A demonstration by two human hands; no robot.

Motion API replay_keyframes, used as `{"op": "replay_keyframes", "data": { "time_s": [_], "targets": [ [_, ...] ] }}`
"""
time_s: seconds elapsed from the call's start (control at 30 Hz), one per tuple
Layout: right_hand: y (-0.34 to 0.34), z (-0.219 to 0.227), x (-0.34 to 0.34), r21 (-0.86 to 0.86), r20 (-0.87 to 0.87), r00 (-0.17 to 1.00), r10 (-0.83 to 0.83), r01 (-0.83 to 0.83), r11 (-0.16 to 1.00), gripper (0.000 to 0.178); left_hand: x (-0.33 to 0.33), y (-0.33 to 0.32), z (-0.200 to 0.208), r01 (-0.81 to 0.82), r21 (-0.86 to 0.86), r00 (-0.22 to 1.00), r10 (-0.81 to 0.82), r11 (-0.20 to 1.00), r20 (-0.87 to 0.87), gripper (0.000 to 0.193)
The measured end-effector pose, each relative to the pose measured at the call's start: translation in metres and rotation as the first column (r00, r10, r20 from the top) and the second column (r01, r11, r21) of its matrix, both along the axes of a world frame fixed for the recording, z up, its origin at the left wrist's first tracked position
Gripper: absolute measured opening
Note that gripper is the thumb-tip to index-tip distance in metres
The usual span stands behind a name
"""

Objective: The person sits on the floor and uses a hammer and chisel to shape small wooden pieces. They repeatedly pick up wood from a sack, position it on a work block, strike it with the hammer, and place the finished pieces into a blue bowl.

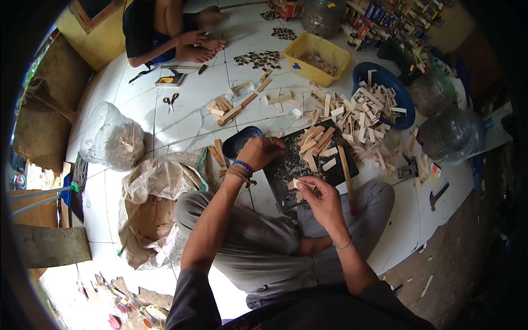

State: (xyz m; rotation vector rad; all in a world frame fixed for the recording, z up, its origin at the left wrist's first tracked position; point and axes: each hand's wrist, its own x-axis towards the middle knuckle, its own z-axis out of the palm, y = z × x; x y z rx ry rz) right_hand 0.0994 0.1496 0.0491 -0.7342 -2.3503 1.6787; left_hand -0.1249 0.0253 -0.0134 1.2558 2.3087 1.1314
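Observation:
My right hand (324,204) pinches a small pale wooden piece (297,183) between thumb and fingers, above the near part of a black board (280,175). Over the board's far left corner is my left hand (263,152), its fingers bent together; whatever they hold is too small to make out. Just beyond that hand lies a dark blue tray (242,137). Sawdust and several wooden blocks (316,140) cover parts of the board. A wooden handle with a reddish end (346,179) lies across its right edge, close to my right hand.
A heap of wooden pieces (366,118) spills from a blue basin (410,104). Beyond stands a yellow tub (308,52). An open sack (159,187) sits at my left. A hammer (438,197) lies at right. Another person (165,33) sits at far left, near scissors (171,102).

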Motion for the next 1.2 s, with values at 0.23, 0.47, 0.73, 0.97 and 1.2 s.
{"op": "replay_keyframes", "data": {
  "time_s": [0.23,0.47,0.73,0.97,1.2],
  "targets": [
    [0.0,0.003,0.0,0.016,0.007,1.0,0.006,-0.006,1.0,0.024,-0.001,-0.005,-0.002,-0.023,0.144,0.919,-0.035,0.989,0.392,0.019],
    [0.001,0.0,0.001,0.007,-0.002,1.0,0.0,0.0,1.0,0.025,-0.009,-0.014,0.001,-0.131,0.358,0.652,-0.192,0.925,0.734,0.025],
    [0.002,-0.008,0.0,-0.015,-0.076,0.997,-0.017,0.016,1.0,0.025,0.035,-0.02,0.03,-0.25,0.354,0.652,-0.113,0.901,0.75,0.026],
    [0.004,-0.011,0.0,-0.078,-0.058,0.998,0.005,-0.01,0.997,0.026,0.109,-0.029,0.041,-0.365,0.425,0.742,-0.017,0.828,0.67,0.021],
    [0.009,-0.015,-0.003,-0.152,-0.039,0.999,0.024,-0.03,0.988,0.026,0.13,-0.026,0.036,-0.472,0.381,0.729,0.109,0.795,0.676,0.018]
  ]
}}
